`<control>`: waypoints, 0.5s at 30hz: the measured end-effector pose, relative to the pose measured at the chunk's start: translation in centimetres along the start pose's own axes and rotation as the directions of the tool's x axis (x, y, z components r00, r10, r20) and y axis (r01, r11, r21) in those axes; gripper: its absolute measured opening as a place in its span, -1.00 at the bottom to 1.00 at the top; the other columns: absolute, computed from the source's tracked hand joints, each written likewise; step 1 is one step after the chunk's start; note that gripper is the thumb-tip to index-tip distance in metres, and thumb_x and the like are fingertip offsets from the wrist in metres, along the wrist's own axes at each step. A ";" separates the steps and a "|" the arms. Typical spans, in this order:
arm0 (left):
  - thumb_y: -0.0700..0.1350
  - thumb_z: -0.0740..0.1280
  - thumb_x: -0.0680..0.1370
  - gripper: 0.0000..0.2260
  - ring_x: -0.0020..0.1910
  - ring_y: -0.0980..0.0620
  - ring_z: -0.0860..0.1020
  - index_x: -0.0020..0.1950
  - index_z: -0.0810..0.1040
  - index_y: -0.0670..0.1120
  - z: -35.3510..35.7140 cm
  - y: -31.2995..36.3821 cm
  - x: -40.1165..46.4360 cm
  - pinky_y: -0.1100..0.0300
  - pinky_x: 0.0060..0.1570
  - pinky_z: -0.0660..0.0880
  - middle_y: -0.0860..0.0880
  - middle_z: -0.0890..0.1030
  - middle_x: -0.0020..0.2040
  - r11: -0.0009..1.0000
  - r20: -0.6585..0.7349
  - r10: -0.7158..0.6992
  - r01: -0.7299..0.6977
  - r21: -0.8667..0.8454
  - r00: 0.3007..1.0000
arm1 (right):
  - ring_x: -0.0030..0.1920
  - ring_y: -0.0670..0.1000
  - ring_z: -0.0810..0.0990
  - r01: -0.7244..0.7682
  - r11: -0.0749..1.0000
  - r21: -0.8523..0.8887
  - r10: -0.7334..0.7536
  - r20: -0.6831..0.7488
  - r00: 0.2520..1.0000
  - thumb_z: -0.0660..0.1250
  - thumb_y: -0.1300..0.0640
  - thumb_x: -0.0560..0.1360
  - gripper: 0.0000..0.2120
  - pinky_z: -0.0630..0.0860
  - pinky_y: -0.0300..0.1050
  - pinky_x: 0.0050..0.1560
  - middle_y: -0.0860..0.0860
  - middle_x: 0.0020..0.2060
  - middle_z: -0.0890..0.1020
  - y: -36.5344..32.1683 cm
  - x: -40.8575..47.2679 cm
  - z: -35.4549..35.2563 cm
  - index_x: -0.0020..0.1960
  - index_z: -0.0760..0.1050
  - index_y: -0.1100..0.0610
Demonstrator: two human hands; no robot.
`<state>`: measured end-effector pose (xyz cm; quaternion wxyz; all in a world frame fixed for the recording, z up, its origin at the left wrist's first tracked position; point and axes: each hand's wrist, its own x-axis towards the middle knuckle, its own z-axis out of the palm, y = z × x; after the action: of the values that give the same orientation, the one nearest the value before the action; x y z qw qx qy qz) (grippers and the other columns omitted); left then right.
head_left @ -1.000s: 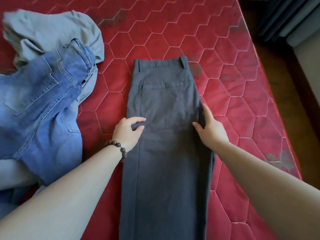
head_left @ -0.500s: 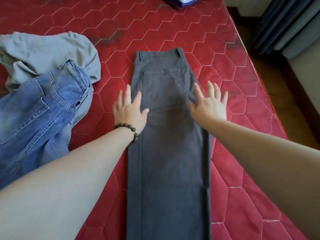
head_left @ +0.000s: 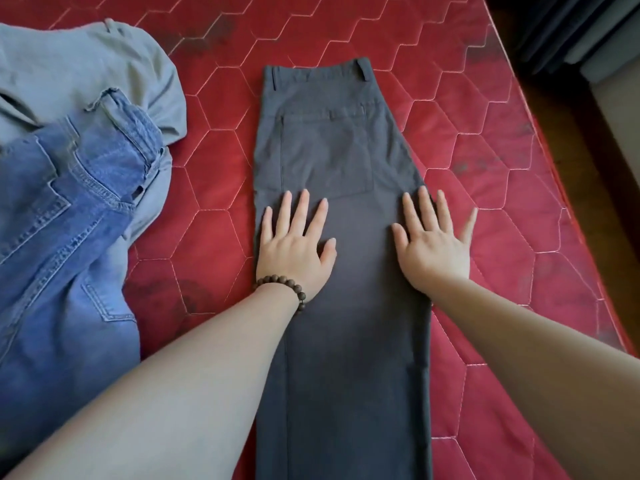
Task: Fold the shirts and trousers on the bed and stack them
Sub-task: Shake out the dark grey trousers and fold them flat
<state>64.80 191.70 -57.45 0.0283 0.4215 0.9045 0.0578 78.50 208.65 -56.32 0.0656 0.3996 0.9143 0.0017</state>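
Across the grey trousers [head_left: 332, 150], left hand [head_left: 294, 247] and right hand [head_left: 433, 251] press flat, fingers straight, smoothing; next, likely fold the legs from 6 toward 12 o'clock.

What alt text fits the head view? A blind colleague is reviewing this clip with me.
Two bare hands, left hand and right hand, press flat with spread fingers on dark grey trousers laid lengthwise on a red quilted mattress. Left of them, blue jeans lie crumpled over a pale grey garment. The left wrist wears a beaded bracelet.
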 end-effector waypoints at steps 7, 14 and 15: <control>0.20 0.09 0.58 -0.43 0.57 -0.05 -0.12 0.57 0.11 0.08 -1.1 -0.4 -0.6 -0.23 0.46 -0.24 0.01 0.00 0.60 0.998 0.062 0.053 -0.052 -0.025 0.997 | 0.57 0.01 -0.11 0.266 0.954 0.141 -0.266 -0.019 0.964 -0.04 -0.16 0.61 -0.39 -0.23 0.22 0.51 0.00 0.57 0.01 -5.3 -9.7 0.2 0.58 0.00 0.09; 0.02 -0.02 0.62 -0.51 0.57 -0.07 0.02 0.56 0.16 0.00 -1.3 2.7 -15.6 -0.13 0.52 -0.07 -0.05 0.13 0.58 0.995 0.111 0.091 -0.087 -0.043 0.990 | 0.56 0.02 -0.19 0.195 0.964 0.180 -0.207 0.048 0.977 -0.04 -0.12 0.63 -0.41 -0.33 0.20 0.49 0.04 0.57 -0.05 -6.6 -18.3 1.1 0.58 -0.05 0.10; 0.02 -0.04 0.61 -0.51 0.57 -0.08 0.04 0.56 0.17 -0.01 -1.3 2.9 -17.7 -0.13 0.52 -0.03 -0.06 0.14 0.58 0.996 0.130 0.078 -0.074 -0.041 0.988 | 0.56 0.02 -0.19 0.198 0.962 0.189 -0.213 0.061 0.975 -0.04 -0.10 0.63 -0.42 -0.33 0.20 0.49 0.03 0.57 -0.05 -6.6 -19.6 1.1 0.58 -0.04 0.09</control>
<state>78.28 179.90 -55.73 0.0932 0.4581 0.8828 0.0470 87.02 189.80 -55.48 0.0655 0.3066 0.9438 -0.1045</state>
